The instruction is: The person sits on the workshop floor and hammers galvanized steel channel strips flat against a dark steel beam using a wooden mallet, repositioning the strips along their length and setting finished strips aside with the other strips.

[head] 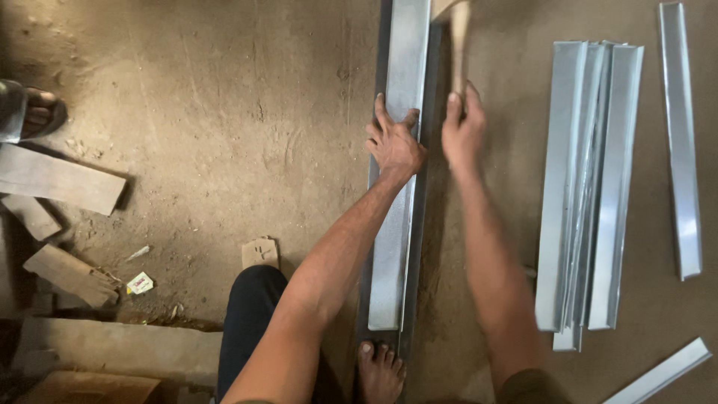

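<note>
A long shiny sheet-metal strip [404, 60] lies on a dark steel bar [422, 224] on the dirt floor, running away from me. My left hand [394, 141] presses flat on the strip, fingers spread. My right hand [463, 129] is closed around the handle of a wooden mallet [458, 37], whose head reaches past the top edge, just right of the strip. My bare foot [380, 371] rests on the near end of the bar.
A stack of bent sheet-metal angle pieces [591, 187] lies to the right, with a single piece [680, 142] farther right and another [658, 374] at the bottom right. Wooden scraps [60, 183] and another person's sandalled foot [34, 112] are at the left.
</note>
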